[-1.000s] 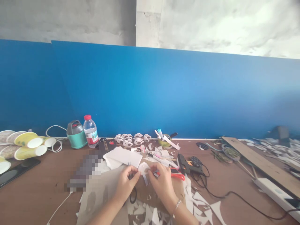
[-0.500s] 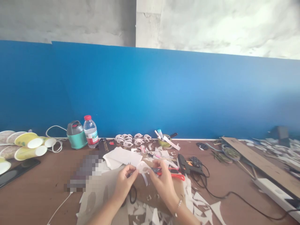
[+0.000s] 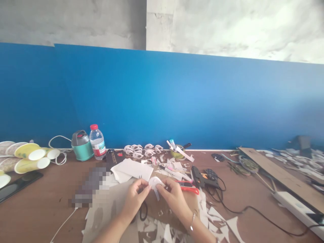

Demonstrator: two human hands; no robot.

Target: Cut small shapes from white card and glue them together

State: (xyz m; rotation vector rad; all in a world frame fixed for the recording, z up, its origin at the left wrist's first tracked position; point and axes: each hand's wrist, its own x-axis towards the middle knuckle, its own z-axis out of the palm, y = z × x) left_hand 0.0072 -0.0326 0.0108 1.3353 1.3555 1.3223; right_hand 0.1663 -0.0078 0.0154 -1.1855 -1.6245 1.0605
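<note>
Between my hands is a small rounded white paper cutout (image 3: 153, 181) with a narrow strip hanging from its lower edge. My left hand (image 3: 137, 195) pinches its left side between thumb and fingertips. On the right side, my right hand (image 3: 173, 195) presses it between thumb and forefinger. Beneath lies a piece of brown cardboard (image 3: 174, 216) strewn with white paper scraps (image 3: 159, 232). The black loop of a scissor-like handle (image 3: 143, 211) shows beside my left wrist. A red-handled cutter (image 3: 189, 189) lies just beyond my right hand.
Folded white sheets (image 3: 134, 168) and several white bird-like paper shapes (image 3: 138, 155) lie toward the back. To the right sits a black glue gun (image 3: 205, 179) with its cable. A water bottle (image 3: 97, 143), a teal container (image 3: 82, 148) and paper cups (image 3: 30, 155) stand or lie left.
My right hand's fingers lifted off the cutout's right side, then closed over it again. The left hand has kept its pinch throughout, nearly in place.
</note>
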